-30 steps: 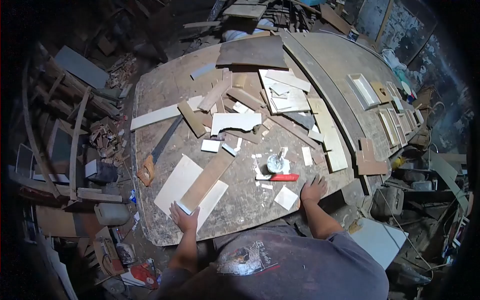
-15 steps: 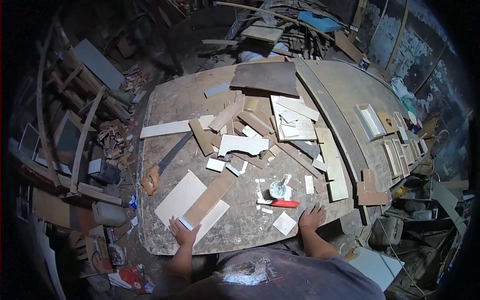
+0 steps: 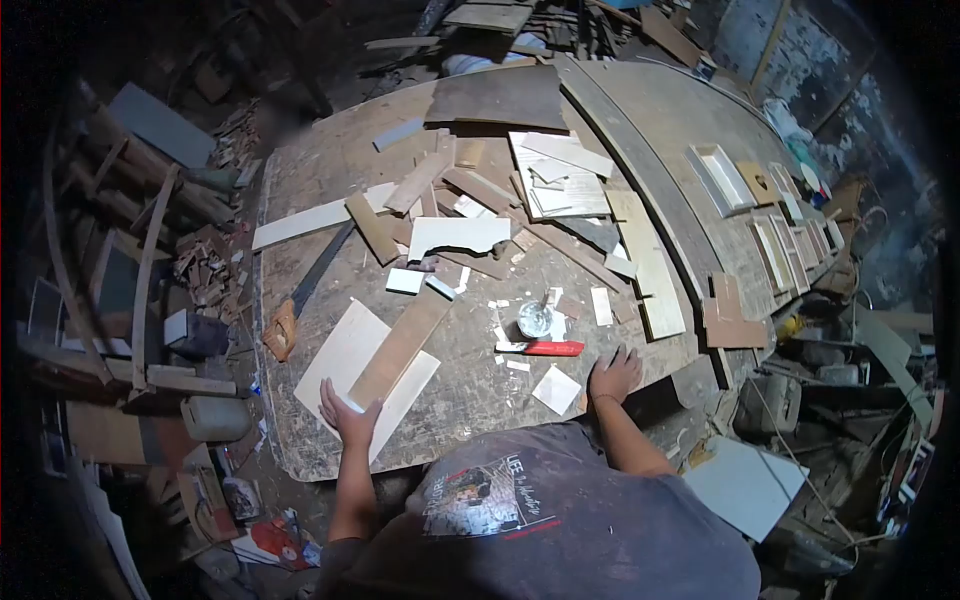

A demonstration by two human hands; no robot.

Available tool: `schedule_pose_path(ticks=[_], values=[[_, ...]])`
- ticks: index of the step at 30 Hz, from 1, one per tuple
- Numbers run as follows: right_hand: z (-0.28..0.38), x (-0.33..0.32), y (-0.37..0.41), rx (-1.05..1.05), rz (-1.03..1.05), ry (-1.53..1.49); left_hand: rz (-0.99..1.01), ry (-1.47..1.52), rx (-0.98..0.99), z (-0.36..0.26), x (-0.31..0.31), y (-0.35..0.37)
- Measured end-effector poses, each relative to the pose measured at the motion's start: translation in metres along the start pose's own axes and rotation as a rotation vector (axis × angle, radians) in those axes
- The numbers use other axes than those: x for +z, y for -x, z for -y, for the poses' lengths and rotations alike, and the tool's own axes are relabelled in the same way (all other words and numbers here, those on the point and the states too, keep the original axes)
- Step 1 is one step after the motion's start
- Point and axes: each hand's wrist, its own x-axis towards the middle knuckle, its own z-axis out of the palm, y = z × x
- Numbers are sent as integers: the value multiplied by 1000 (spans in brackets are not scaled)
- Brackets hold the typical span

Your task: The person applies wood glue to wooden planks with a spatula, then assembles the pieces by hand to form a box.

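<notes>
Pressing flat with the left hand (image 3: pixel 348 412), fingers spread over the near end of a brown wood strip (image 3: pixel 400 345) that lies slantwise across a pale board (image 3: pixel 335 352) at the near-left of the counter (image 3: pixel 480 415). Nothing gripped; palm sits on top. Strip looks thin, stiff and light, and is probably apt to slide on the smooth board. Best hold is likely the long edges near this end, thumb underneath. Right hand (image 3: pixel 612 375) lies open and empty on the counter's near edge, well apart from the strip, just beside a small pale square (image 3: pixel 556 388) and near a red-handled tool (image 3: pixel 545 348).
</notes>
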Motion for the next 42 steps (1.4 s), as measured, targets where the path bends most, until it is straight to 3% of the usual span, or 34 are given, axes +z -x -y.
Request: schedule_pose_path(ticks=[6,10,14,17,20,24,27,31,35,42], values=[[1,0,0,21,-22,-79,135,-56,161,-74,21,-53],[1,-10,-23,-78,-94,-168,469,-84,149,-75,55,-73],[12,-24,-80,-138,-46,-294,588,-256,216,-87,51,-73],[21,-26,-123,-254,-117,-216,551,-273,252,-75,55,-73],[32,-21,-159,-280,-21,-90,531,-258,272,-76,53,-71],[59,-39,-183,-28,119,76,562,-208,228,-79,46,-70],[68,-46,-192,-15,262,111,564,-129,208,-63,42,-67],[68,-22,-213,-369,157,-63,535,-129,200,-46,33,-56],[98,-18,-221,-390,332,109,519,-112,197,-39,34,-50],[152,1,-248,-474,121,-33,392,-133,254,-35,54,-40]])
